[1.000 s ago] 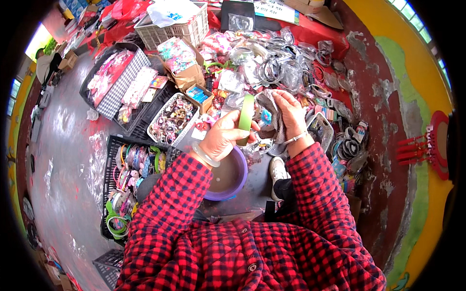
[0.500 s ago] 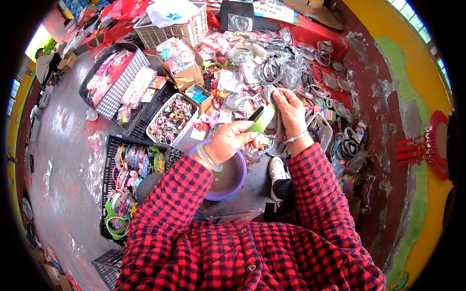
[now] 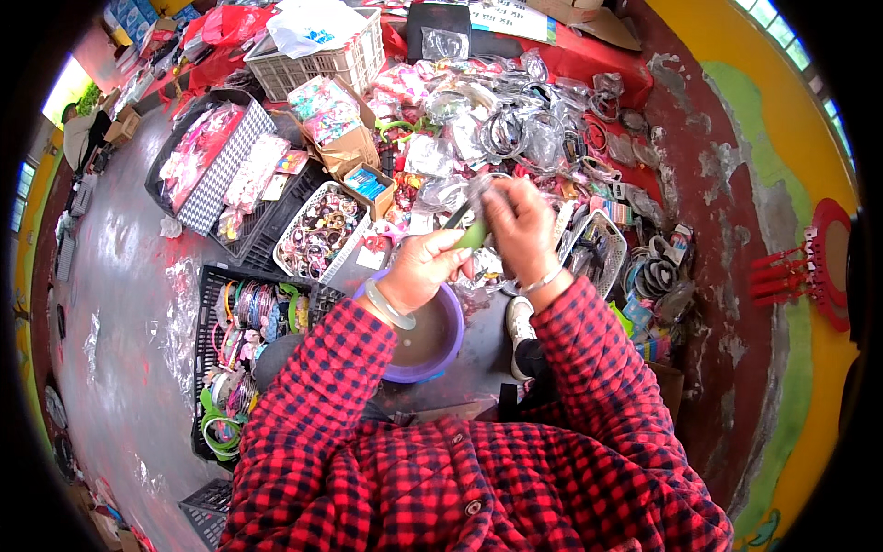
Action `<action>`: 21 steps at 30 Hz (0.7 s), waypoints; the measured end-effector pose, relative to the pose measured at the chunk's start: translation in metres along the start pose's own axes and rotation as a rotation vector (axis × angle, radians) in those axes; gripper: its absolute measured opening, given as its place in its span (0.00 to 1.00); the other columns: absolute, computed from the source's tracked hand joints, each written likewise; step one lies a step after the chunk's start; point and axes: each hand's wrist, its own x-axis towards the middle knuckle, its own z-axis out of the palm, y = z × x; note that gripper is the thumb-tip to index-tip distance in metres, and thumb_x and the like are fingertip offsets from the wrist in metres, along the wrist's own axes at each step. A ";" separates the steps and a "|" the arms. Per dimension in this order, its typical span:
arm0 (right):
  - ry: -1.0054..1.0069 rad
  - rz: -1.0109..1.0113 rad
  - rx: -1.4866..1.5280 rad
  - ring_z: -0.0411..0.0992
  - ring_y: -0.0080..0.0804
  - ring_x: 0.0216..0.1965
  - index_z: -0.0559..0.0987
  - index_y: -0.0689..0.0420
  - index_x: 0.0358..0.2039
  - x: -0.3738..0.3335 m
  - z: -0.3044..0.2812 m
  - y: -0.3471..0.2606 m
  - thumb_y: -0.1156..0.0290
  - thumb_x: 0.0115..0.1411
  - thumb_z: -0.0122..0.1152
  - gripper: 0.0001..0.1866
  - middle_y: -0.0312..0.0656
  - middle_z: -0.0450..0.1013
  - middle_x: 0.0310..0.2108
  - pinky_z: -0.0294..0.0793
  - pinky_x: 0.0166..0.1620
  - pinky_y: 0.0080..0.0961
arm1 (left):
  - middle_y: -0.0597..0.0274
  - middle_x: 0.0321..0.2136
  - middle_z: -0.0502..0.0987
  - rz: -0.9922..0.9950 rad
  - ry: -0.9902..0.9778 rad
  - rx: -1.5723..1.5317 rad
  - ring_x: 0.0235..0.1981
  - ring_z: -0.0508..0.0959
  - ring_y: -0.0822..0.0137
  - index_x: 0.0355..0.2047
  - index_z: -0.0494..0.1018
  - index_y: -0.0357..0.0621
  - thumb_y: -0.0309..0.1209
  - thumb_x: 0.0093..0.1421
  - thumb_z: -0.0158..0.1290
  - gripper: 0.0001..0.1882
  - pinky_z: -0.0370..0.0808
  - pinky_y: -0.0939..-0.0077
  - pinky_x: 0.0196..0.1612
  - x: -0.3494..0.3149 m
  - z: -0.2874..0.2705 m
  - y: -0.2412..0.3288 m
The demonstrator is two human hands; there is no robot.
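My left hand (image 3: 416, 274) is closed on a wide green headband (image 3: 475, 234) with a dark inner side, gripping it between thumb and fingers. My right hand (image 3: 522, 228) is closed round a grey cloth (image 3: 479, 189) and presses it against the upper part of the headband. That part of the headband is hidden by the fingers and cloth, and slightly blurred. Below my left wrist stands a purple basin (image 3: 456, 342) with murky water in it.
Ahead lies a heap of bagged hair accessories (image 3: 515, 133). To the left are a white basket of hair ties (image 3: 322, 230), a small box of blue packets (image 3: 368, 181) and a black crate of headbands (image 3: 210, 345). A white basket (image 3: 602, 253) stands to the right.
My right hand has come left and down with the cloth, from beside the headband onto it. My left hand still holds the headband, shifted slightly left.
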 end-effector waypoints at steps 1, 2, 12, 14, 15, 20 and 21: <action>-0.048 -0.189 -0.118 0.71 0.42 0.27 0.75 0.58 0.30 -0.005 -0.002 -0.021 0.72 0.49 0.59 0.07 0.46 0.70 0.26 0.70 0.31 0.30 | 0.69 0.22 0.72 0.041 0.040 0.010 0.23 0.69 0.80 0.32 0.72 0.38 0.27 0.60 0.45 0.07 0.66 0.87 0.27 0.001 -0.003 -0.008; -0.064 -0.301 -0.182 0.70 0.41 0.28 0.75 0.58 0.31 -0.014 0.005 -0.036 0.77 0.47 0.61 0.09 0.44 0.69 0.25 0.70 0.29 0.27 | 0.69 0.22 0.72 0.079 0.085 0.027 0.23 0.69 0.80 0.33 0.72 0.37 0.26 0.60 0.45 0.07 0.66 0.87 0.27 0.000 -0.006 -0.017; -0.002 -0.210 -0.183 0.71 0.45 0.24 0.74 0.56 0.30 -0.012 0.002 -0.034 0.69 0.51 0.57 0.06 0.46 0.70 0.27 0.70 0.27 0.34 | 0.68 0.21 0.73 0.031 0.092 0.091 0.23 0.69 0.80 0.30 0.73 0.37 0.23 0.58 0.44 0.07 0.67 0.85 0.26 -0.001 -0.002 0.006; -0.077 -0.312 -0.192 0.70 0.46 0.25 0.72 0.53 0.31 -0.019 0.006 -0.048 0.69 0.51 0.58 0.07 0.46 0.68 0.26 0.69 0.26 0.37 | 0.68 0.21 0.73 0.063 0.150 0.020 0.23 0.69 0.79 0.29 0.73 0.36 0.22 0.57 0.44 0.07 0.67 0.85 0.27 -0.001 -0.008 -0.013; -0.039 -0.302 -0.212 0.71 0.46 0.24 0.73 0.54 0.30 -0.014 0.007 -0.035 0.70 0.50 0.58 0.07 0.46 0.69 0.26 0.70 0.26 0.35 | 0.68 0.21 0.73 0.062 0.125 0.043 0.23 0.70 0.80 0.31 0.73 0.36 0.22 0.58 0.44 0.07 0.67 0.85 0.27 -0.001 -0.009 -0.010; 0.040 0.341 0.227 0.69 0.29 0.22 0.74 0.61 0.29 0.016 -0.009 0.005 0.70 0.54 0.57 0.07 0.42 0.71 0.22 0.69 0.28 0.23 | 0.68 0.23 0.73 0.041 -0.038 0.005 0.26 0.70 0.79 0.35 0.72 0.36 0.26 0.60 0.44 0.08 0.67 0.86 0.29 -0.004 0.000 0.009; 0.013 0.336 0.146 0.69 0.30 0.23 0.74 0.61 0.29 0.013 -0.010 0.002 0.70 0.53 0.57 0.07 0.43 0.71 0.22 0.68 0.29 0.24 | 0.68 0.24 0.73 0.035 -0.058 -0.016 0.26 0.70 0.79 0.36 0.72 0.36 0.27 0.61 0.44 0.09 0.67 0.86 0.30 -0.005 0.001 0.008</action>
